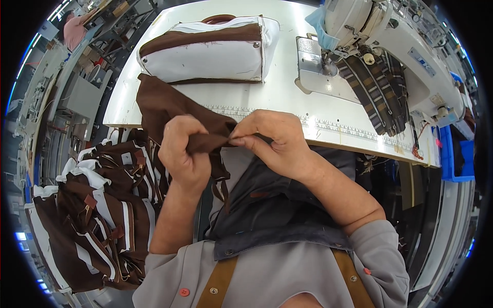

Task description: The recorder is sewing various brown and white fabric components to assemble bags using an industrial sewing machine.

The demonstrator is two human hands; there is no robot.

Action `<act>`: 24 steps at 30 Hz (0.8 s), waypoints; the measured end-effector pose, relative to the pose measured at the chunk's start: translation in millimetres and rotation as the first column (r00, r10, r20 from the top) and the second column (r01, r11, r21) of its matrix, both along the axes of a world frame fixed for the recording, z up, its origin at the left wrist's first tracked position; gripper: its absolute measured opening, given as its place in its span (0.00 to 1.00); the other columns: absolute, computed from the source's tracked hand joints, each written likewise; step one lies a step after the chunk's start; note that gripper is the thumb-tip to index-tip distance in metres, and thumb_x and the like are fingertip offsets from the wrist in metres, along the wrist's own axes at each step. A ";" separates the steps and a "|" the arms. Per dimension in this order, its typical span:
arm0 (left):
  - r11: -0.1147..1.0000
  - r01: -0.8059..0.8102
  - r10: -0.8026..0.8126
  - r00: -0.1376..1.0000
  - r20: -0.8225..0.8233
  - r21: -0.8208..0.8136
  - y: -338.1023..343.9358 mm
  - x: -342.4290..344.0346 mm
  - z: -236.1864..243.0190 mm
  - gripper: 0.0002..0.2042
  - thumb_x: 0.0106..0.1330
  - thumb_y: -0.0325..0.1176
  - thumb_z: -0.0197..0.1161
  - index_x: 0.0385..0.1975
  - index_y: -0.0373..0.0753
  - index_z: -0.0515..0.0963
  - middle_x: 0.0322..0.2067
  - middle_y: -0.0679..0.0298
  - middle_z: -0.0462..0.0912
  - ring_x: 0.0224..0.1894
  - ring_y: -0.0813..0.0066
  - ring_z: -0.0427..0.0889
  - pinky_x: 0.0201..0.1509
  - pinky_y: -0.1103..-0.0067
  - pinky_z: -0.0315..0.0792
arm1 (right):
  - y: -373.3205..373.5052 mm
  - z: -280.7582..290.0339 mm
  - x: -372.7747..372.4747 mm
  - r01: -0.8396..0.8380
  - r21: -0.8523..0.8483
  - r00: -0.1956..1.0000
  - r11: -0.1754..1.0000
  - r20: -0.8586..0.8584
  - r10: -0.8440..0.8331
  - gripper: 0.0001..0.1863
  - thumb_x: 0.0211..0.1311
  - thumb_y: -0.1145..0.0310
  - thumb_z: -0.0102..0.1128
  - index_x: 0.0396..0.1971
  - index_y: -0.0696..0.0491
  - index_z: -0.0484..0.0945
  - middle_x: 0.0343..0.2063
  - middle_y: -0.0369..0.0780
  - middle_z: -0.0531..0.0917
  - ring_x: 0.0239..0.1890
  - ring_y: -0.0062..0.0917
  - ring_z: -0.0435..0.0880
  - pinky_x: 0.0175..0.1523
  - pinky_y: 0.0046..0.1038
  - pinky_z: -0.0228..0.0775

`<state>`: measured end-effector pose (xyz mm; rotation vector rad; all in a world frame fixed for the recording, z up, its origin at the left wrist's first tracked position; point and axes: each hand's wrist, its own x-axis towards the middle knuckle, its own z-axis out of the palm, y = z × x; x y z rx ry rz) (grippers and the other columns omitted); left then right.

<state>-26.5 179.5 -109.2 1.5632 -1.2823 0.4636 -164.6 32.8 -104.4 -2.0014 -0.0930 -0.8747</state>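
A piece of dark brown fabric (pixel 167 97) hangs over the near edge of the white table, held up between my two hands. My left hand (pixel 185 149) is closed round a fold of it, with the cloth passing through the fist. Thumb and fingertips of my right hand (pixel 272 138) pinch the edge of the same fabric, just right of the left hand. Part of the cloth drops below the hands toward my apron (pixel 287 205). Behind the hands, a white and brown bag body (pixel 205 61) lies on the table.
At the right of the white table (pixel 292 115) stands a sewing machine (pixel 385 46), with striped fabric with zippers (pixel 372 92) beside its needle. A heap of brown and white bag pieces (pixel 102 220) lies at the left. A blue bin (pixel 457 159) is far right. Another person (pixel 77 28) works in the background.
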 end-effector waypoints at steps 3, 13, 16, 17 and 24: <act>0.998 -0.063 0.060 0.953 0.298 0.002 -27.7 20.3 17.3 0.09 0.49 0.22 0.59 0.31 0.38 0.74 0.24 0.60 0.73 0.24 0.55 0.73 0.26 0.67 0.62 | -9.5 -7.7 13.4 0.168 -0.067 0.986 0.984 0.005 -0.168 0.05 0.56 0.73 0.69 0.33 0.55 0.83 0.29 0.42 0.85 0.31 0.37 0.85 0.36 0.31 0.76; 0.972 0.181 -0.187 0.982 0.026 0.148 -101.8 50.0 27.6 0.06 0.60 0.22 0.66 0.35 0.34 0.79 0.29 0.56 0.84 0.32 0.59 0.84 0.37 0.74 0.75 | -54.4 0.4 28.9 0.604 -0.245 0.796 0.758 0.148 -0.587 0.06 0.50 0.71 0.73 0.24 0.52 0.82 0.31 0.34 0.79 0.37 0.30 0.79 0.42 0.31 0.72; 0.987 0.109 -0.124 0.984 0.128 0.114 -107.4 45.2 23.9 0.07 0.58 0.21 0.66 0.36 0.34 0.78 0.30 0.57 0.84 0.32 0.59 0.85 0.38 0.74 0.76 | -63.6 -0.9 29.8 0.583 -0.173 0.813 0.794 0.144 -0.565 0.06 0.52 0.73 0.72 0.25 0.54 0.81 0.33 0.36 0.81 0.37 0.30 0.82 0.42 0.31 0.74; 0.987 0.113 -0.128 0.984 0.126 0.116 -107.8 44.0 24.0 0.07 0.58 0.21 0.66 0.36 0.34 0.78 0.30 0.57 0.84 0.32 0.59 0.85 0.38 0.74 0.76 | -65.8 -1.7 29.7 0.527 -0.106 0.850 0.844 0.081 -0.520 0.06 0.53 0.74 0.71 0.25 0.55 0.80 0.33 0.38 0.82 0.37 0.30 0.83 0.42 0.30 0.76; 0.990 0.073 -0.089 0.986 0.138 0.118 -115.8 42.7 24.2 0.11 0.56 0.20 0.67 0.36 0.37 0.74 0.28 0.58 0.83 0.30 0.58 0.85 0.34 0.71 0.75 | -69.8 -4.0 31.4 0.478 0.104 0.878 0.872 -0.076 -0.473 0.08 0.57 0.73 0.70 0.26 0.58 0.78 0.28 0.40 0.86 0.31 0.25 0.86 0.39 0.26 0.80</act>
